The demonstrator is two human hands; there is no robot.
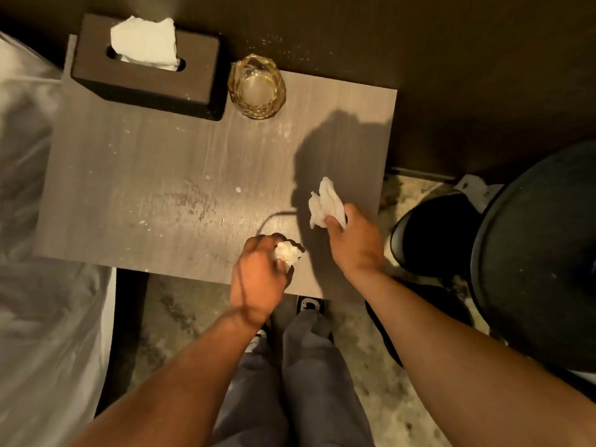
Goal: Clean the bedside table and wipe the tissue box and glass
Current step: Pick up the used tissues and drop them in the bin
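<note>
- Bedside table, grey wood-grain and dotted with white crumbs, sits between a white-covered bed and a dark bin.
- Left hand hangs over the table's near edge, knuckles up, fingers clenched around 1 crumpled tissue wad, which pokes out between thumb and fingertips.
- Right hand reaches forward over the table's right side, pinching 1 loose white tissue that fans out beyond the fingertips.
- At the far edge stand 1 dark tissue box, with 1 tissue sticking up from its slot, and 1 faceted amber glass just beside it, both well apart from the 2 hands.
</note>
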